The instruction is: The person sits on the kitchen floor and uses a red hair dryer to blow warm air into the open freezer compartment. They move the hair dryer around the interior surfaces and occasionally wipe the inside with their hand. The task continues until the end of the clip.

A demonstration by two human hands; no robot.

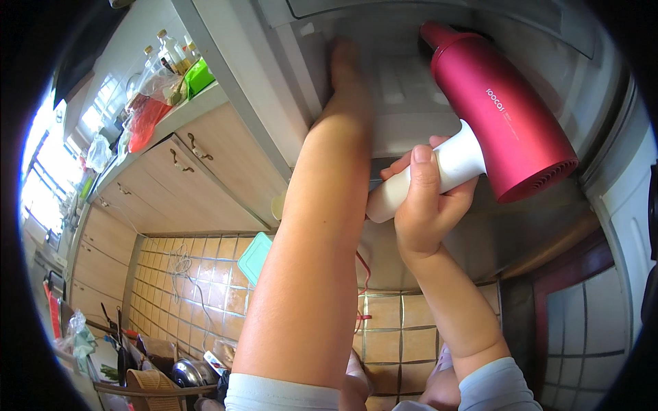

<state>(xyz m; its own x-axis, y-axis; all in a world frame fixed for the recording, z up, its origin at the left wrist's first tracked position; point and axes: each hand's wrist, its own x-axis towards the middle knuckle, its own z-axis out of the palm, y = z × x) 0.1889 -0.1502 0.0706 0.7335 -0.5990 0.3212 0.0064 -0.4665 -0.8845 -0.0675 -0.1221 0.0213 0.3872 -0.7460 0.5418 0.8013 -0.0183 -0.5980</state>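
My right hand [432, 200] grips the white handle of a red Soocas hair dryer [506, 115], thumb on top. The dryer's narrow nozzle points up and left, into an open refrigerator or freezer compartment [396, 136]. Its round vent end faces the lower right. Deep in that compartment, near its left wall, is my left hand [343, 59]. It is dim and blurred, so its fingers and anything in them cannot be made out. Below the handle hangs a red cord [366, 269], partly behind my left forearm.
Left stands a counter with wooden cabinets [221, 169], carrying glass bottles [172, 51], plastic bags and a green packet [199, 77]. A turquoise lid or box [255, 257] and a loose cable [182, 264] lie on the tiled floor [226, 287]. Lower left, a rack holds a metal pot [189, 372].
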